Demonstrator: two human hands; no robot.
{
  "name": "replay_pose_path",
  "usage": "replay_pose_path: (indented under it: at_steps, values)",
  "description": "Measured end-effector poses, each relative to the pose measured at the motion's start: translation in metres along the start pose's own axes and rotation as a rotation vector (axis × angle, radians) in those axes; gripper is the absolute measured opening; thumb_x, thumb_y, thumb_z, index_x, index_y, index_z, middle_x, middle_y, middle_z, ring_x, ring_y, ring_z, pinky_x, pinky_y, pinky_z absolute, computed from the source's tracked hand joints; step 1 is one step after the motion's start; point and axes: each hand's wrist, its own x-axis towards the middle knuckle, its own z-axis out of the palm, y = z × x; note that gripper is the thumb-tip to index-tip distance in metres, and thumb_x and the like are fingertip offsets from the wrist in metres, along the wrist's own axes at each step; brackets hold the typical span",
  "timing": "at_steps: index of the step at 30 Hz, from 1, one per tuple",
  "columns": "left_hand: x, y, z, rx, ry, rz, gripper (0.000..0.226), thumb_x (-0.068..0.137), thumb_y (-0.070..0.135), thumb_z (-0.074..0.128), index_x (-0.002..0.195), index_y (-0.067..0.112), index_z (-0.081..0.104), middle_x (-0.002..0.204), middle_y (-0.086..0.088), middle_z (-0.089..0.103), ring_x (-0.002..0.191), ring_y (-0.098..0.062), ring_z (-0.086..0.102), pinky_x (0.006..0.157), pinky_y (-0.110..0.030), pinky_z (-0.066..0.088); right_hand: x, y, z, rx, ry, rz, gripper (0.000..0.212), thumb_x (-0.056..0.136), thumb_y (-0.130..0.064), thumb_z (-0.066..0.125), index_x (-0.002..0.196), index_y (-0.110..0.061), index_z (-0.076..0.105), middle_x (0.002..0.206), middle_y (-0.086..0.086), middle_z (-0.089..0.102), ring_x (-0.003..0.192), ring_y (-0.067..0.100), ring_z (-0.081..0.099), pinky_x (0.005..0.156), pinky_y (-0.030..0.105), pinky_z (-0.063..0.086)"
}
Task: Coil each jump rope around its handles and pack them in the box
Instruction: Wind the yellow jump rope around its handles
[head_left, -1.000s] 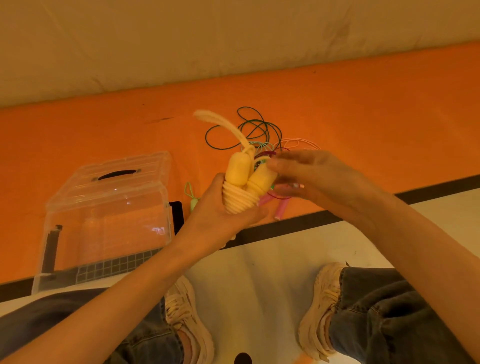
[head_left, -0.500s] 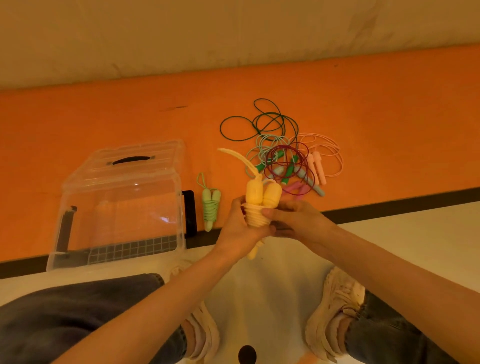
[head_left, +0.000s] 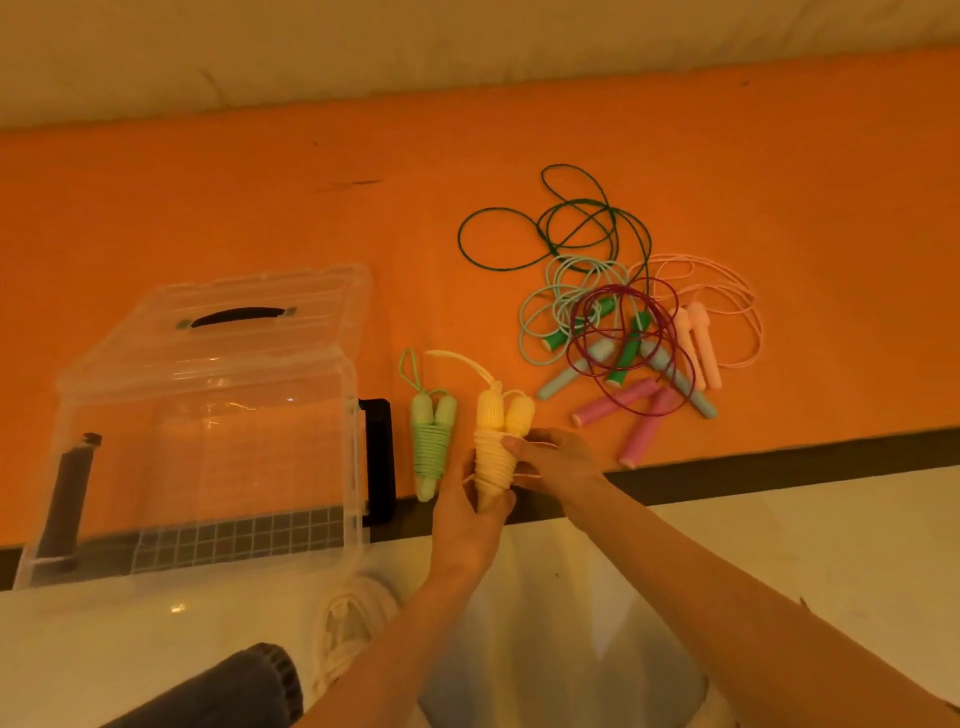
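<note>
Warm, dim amber light tints everything orange-yellow. The clear plastic box (head_left: 208, 415) carries small white glints on its front wall and lid, and the pale floor (head_left: 779, 545) near the bottom edge shows a soft sheen. Shadows are faint and diffuse. Wide-angle bending curves the mat's (head_left: 208, 208) far edge; detail is soft throughout

Looks like a play or exercise room: orange floor mat (head_left: 208, 197), pale wall padding (head_left: 467, 47), white floor (head_left: 831, 545).
</note>
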Motion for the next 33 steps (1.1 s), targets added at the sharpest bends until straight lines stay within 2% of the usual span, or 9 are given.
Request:
replay_pose_path:
  at_steps: [2,4,8,15,21,24,26,29,33]
  values:
    - [0.016,-0.012,0.002,0.033,0.009,0.028,0.073,0.084,-0.003,0.065,0.146,0.023,0.036,0.134,0.002,0.053,0.118,-0.011,0.054,0.096,-0.027,0.050,0.025,0.007,0.007,0.028,0.025,0.000,0.037,0.084,-0.014,0.072,0.116,-0.002,0.059,0.106,0.019,0.067,0.089,0.030,0.067,0.079,0.041,0.058]
    - [0.028,-0.024,0.006,0.058,0.041,0.052,0.073,0.086,-0.005,0.061,0.148,0.021,0.032,0.141,0.000,0.046,0.127,-0.013,0.048,0.106,-0.039,0.043,0.045,0.013,0.012,0.035,0.026,0.001,0.035,0.085,-0.016,0.072,0.115,-0.003,0.060,0.102,0.019,0.068,0.084,0.028,0.065,0.080,0.041,0.056]
    - [0.037,-0.037,0.015,0.212,0.128,0.121,0.067,0.091,-0.003,0.054,0.150,0.014,0.027,0.145,-0.001,0.029,0.135,-0.015,0.035,0.114,-0.031,0.030,0.074,0.020,0.022,0.030,0.003,0.005,0.028,0.086,-0.015,0.070,0.112,-0.005,0.062,0.098,0.016,0.068,0.082,0.025,0.064,0.079,0.038,0.055]
    - [0.049,-0.058,0.018,0.252,0.121,0.105,0.066,0.094,0.001,0.052,0.151,0.013,0.022,0.149,0.004,0.020,0.135,-0.009,0.029,0.094,0.007,0.020,0.102,0.028,0.037,-0.018,0.001,-0.074,0.032,0.083,-0.014,0.073,0.113,-0.006,0.066,0.103,0.012,0.069,0.098,0.027,0.066,0.087,0.042,0.055]
    - [0.055,-0.063,0.016,0.235,0.121,0.100,0.067,0.094,0.003,0.053,0.152,0.016,0.021,0.150,0.007,0.018,0.136,-0.003,0.023,0.093,0.010,0.013,0.111,0.033,0.042,-0.064,0.084,-0.105,0.017,0.084,-0.018,0.071,0.100,-0.012,0.070,0.101,0.009,0.071,0.099,0.026,0.066,0.091,0.046,0.053]
    - [0.052,-0.064,0.016,0.230,0.113,0.115,0.065,0.093,0.002,0.054,0.150,0.015,0.025,0.147,0.005,0.022,0.134,-0.004,0.028,0.094,0.008,0.017,0.106,0.035,0.042,-0.083,0.082,-0.079,0.017,0.085,-0.016,0.071,0.099,-0.007,0.070,0.097,0.013,0.071,0.091,0.028,0.067,0.085,0.050,0.055]
    - [0.049,-0.065,0.015,0.223,0.111,0.115,0.065,0.093,0.001,0.054,0.150,0.015,0.026,0.145,0.006,0.024,0.133,-0.004,0.030,0.094,0.008,0.019,0.104,0.037,0.040,-0.067,0.060,-0.052,0.021,0.086,-0.014,0.069,0.104,-0.003,0.069,0.096,0.014,0.069,0.086,0.028,0.066,0.079,0.044,0.058]
    - [0.048,-0.065,0.014,0.225,0.115,0.119,0.066,0.092,0.000,0.055,0.149,0.017,0.026,0.143,0.007,0.025,0.132,-0.004,0.030,0.094,0.008,0.018,0.101,0.036,0.039,-0.051,0.027,-0.027,0.021,0.087,-0.012,0.068,0.107,-0.004,0.066,0.094,0.013,0.065,0.079,0.022,0.065,0.062,0.026,0.058]
    - [0.047,-0.062,0.011,0.238,0.130,0.121,0.068,0.091,-0.001,0.055,0.150,0.016,0.027,0.145,0.004,0.026,0.130,0.000,0.029,0.097,0.006,0.017,0.099,0.034,0.038,-0.138,0.016,-0.040,0.026,0.089,-0.016,0.066,0.111,-0.002,0.065,0.097,0.014,0.066,0.085,0.024,0.063,0.079,0.038,0.056]
